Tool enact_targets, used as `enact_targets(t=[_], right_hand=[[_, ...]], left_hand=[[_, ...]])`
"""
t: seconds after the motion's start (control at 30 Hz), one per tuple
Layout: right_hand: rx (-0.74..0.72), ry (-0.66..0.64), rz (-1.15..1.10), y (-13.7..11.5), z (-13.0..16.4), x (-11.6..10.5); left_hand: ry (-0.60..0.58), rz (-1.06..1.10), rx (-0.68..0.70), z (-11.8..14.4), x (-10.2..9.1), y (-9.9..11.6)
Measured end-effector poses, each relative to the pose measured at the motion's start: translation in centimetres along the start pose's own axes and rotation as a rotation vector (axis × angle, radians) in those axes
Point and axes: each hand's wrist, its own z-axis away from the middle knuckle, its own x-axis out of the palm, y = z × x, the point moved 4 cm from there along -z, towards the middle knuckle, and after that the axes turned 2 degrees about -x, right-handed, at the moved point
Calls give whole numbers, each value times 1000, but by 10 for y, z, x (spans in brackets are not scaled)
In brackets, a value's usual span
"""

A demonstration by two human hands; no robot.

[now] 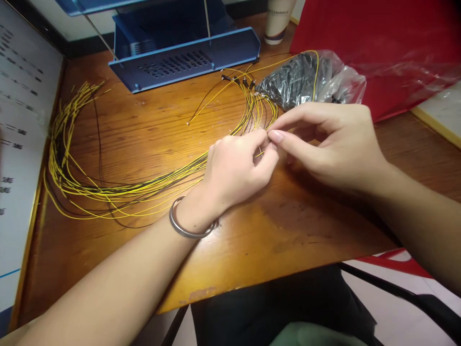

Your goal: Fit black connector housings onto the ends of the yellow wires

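My left hand (241, 166) is closed in a pinch above the table, with thin wires passing behind it. Its fingertips meet those of my right hand (334, 144), which pinches at the same spot with thumb and forefinger. What lies between the fingertips is too small and covered to make out. A long bundle of yellow and black wires (144, 185) curves from the left side of the table to my hands. Small black connectors (239, 81) sit at the wire ends just beyond my left hand. A clear plastic bag of black parts (295, 79) lies behind my right hand.
A blue desk rack (187, 60) stands at the back of the wooden table (252, 245). Near it is a paper cup (277, 21). Red material (374, 43) covers the back right, and a white board with printed characters (18, 120) borders the left.
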Motion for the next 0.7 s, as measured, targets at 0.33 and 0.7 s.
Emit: enact_targets(t=[0.33,0.7], right_hand=[[-37,-37,94,1,1,-2],[-103,-24,202,-2,1,-2]], left_hand=[[-28,-27,39,1,2,0],[-59,-62,14,1,3,0]])
